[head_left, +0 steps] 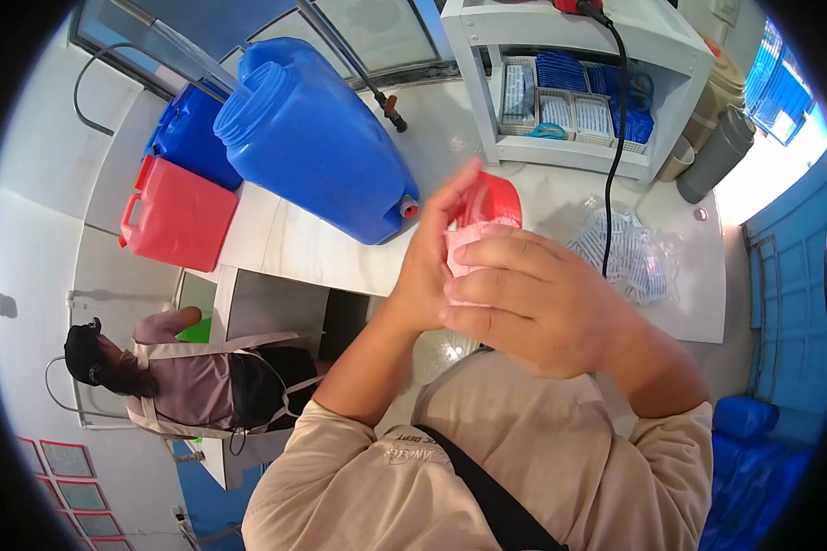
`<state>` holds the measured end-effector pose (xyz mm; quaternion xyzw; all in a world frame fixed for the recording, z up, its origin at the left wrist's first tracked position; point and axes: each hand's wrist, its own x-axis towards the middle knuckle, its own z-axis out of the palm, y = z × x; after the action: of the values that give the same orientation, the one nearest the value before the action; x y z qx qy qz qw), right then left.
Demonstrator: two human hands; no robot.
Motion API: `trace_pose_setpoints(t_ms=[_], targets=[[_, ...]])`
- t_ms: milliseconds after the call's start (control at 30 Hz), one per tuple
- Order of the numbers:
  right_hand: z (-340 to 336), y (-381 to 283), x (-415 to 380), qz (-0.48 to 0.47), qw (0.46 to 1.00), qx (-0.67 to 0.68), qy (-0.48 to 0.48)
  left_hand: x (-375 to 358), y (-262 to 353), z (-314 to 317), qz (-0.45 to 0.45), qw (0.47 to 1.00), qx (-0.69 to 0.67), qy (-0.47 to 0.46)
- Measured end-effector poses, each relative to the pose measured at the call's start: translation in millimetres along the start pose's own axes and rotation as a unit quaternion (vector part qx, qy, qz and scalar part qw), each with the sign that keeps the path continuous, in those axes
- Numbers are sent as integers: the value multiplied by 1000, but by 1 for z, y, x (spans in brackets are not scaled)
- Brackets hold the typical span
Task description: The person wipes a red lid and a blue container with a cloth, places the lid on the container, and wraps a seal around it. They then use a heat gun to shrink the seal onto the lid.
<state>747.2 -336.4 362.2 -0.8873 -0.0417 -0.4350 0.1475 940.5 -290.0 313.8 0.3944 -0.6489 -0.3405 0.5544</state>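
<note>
In front of my chest, both hands are on a red and pink roll-shaped item; its exact kind I cannot make out. My left hand [424,266] wraps round its left side, with the fingertips near the top. The red, shiny rim [502,195] shows above my fingers, while the paler pink part [459,248] lies lower. Across that pink part press the fingers of my right hand [542,298], hiding much of it. A large blue water container [317,147] lies tilted on the counter just beyond my left hand, its small spout facing my hands.
On the white counter [289,243] lies a clear bag of striped pieces [625,253], with a black cable [616,138] hanging by it. A white shelf [560,161] holds small baskets. A pink jug [179,213] and a grey tumbler [717,156] stand nearby. Another person [193,386] works at left.
</note>
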Motion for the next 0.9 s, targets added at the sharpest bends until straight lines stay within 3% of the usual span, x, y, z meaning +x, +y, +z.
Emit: trace_pose_setpoints(t_ms=[67, 133, 167, 200, 267, 333, 400, 467, 533, 567, 600, 667, 733, 767, 833, 900], targets=[[-4, 11, -1, 56, 998, 33, 18, 0, -2, 2, 10, 1000, -18, -23], [-12, 34, 1, 4, 998, -11, 64, -6, 3, 10, 13, 994, -107, -22], [-9, 40, -1, 122, 979, 101, 128, -9, 13, 13, 12, 989, -147, -19], [8, 37, -5, 162, 965, 125, 165, -3, 27, 19, 13, 989, -146, -19], [41, 30, -14, 234, 923, 179, 247, 12, 47, 31, 47, 933, -320, 161], [59, 9, -17, 96, 978, 36, 181, 13, 36, 18, 75, 935, -309, 159], [53, 1, 8, 77, 983, 22, 164, 10, 22, 12, -14, 919, -373, 130], [43, 7, 19, 68, 986, 7, 154, 1, -10, 15, 80, 777, -624, -22], [30, 31, 24, 132, 977, 44, 160, -3, 19, 36, -63, 831, -536, 133], [27, 32, 20, 170, 971, 59, 156, 4, 25, 35, -70, 858, -478, 175], [24, 33, 16, 208, 964, 74, 151, 8, 26, 27, -67, 858, -478, 175], [34, 33, -3, 126, 989, 15, 79, 11, 24, 6, -1, 843, -519, 137], [43, 10, 1, 117, 991, 15, 58, 11, 15, 4, 31, 847, -521, 99], [37, -1, 15, 104, 993, 15, 47, 7, 13, 7, -72, 887, -427, 163], [35, 2, 27, 101, 994, 4, 52, 5, 13, 15, -176, 905, -321, 219], [24, 24, 26, 142, 987, -10, 71, 11, 22, 24, -105, 851, -481, 184]])
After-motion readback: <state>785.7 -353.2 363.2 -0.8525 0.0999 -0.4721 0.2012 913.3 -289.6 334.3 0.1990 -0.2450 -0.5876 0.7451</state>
